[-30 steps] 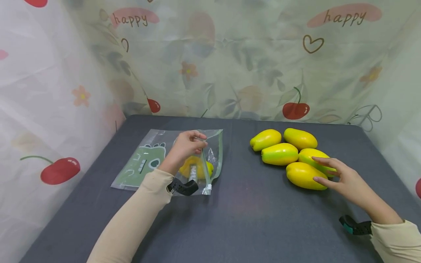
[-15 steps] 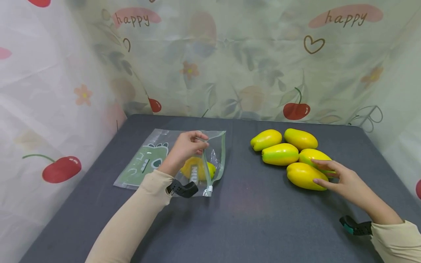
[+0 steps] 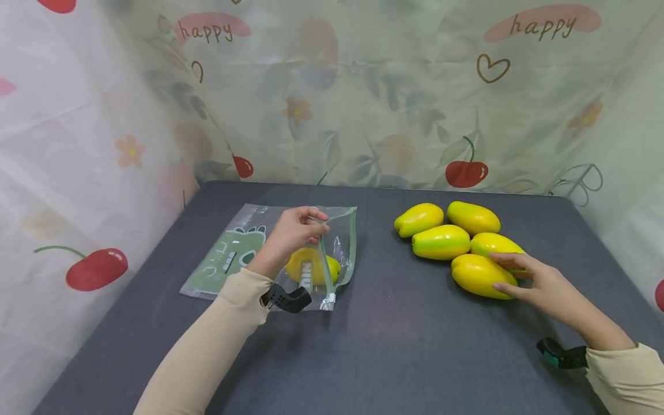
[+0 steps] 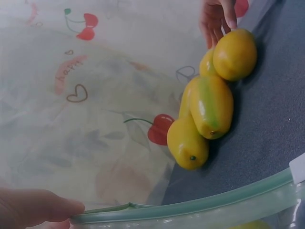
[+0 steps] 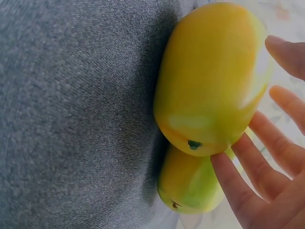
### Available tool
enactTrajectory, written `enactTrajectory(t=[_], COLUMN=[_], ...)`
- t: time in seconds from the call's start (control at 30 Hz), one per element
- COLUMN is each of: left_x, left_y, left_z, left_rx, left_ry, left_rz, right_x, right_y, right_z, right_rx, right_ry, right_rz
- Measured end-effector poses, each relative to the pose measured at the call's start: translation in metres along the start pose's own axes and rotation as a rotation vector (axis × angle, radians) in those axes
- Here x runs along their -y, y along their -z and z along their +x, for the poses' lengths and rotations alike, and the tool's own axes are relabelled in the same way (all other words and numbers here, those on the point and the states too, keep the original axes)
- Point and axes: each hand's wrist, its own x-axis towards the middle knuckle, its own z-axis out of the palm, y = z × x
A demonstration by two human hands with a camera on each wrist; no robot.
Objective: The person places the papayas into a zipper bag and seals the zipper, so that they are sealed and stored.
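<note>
My left hand pinches the top edge of a clear slider zip bag with a green cartoon face printed on it. The bag's mouth gapes a little, and one yellow papaya lies inside, partly behind my wrist. To the right, my right hand reaches over the nearest papaya of a group. Thumb and fingers are spread on either side of it. In the right wrist view the fingers look nearly straight beside the papaya; firm contact cannot be made out.
Several more papayas, such as the middle one, lie close together behind the nearest one. A white slider sits at the bag's near corner. The dark grey table is bordered by printed curtains at the back and sides.
The bag has shifted slightly to the right, its mouth still held by my left hand. My right hand has settled slightly closer around the nearest papaya, which stays in place.
</note>
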Motion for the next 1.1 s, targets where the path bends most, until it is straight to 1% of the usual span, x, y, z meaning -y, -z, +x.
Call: enactTrajectory(t=[0.2,0.27,0.43,0.73,0.93,1.1], left_x=[0.000,0.000,0.001,0.001,0.002,0.003], left_y=[0.000,0.000,0.000,0.000,0.001,0.003], left_z=[0.000,0.001,0.002,0.002,0.003,0.004], left_rx=[0.005,0.002,-0.004,-0.005,-0.005,-0.006], left_ry=[0.004,0.009,0.015,0.016,0.020,0.020], left_rz=[0.002,0.000,-0.004,0.007,-0.003,-0.016], right_x=[-0.002,-0.002,0.000,0.005,0.007,0.010], right_y=[-0.005,-0.007,-0.009,-0.015,-0.017,-0.019], right_z=[0.003,0.004,0.006,0.009,0.012,0.014], right_rx=[0.017,0.037,0.097,0.156,0.170,0.172], right_ry=[0.029,0.032,0.024,0.014,0.001,0.019], right_rz=[0.020,0.022,0.016,0.050,0.068,0.080])
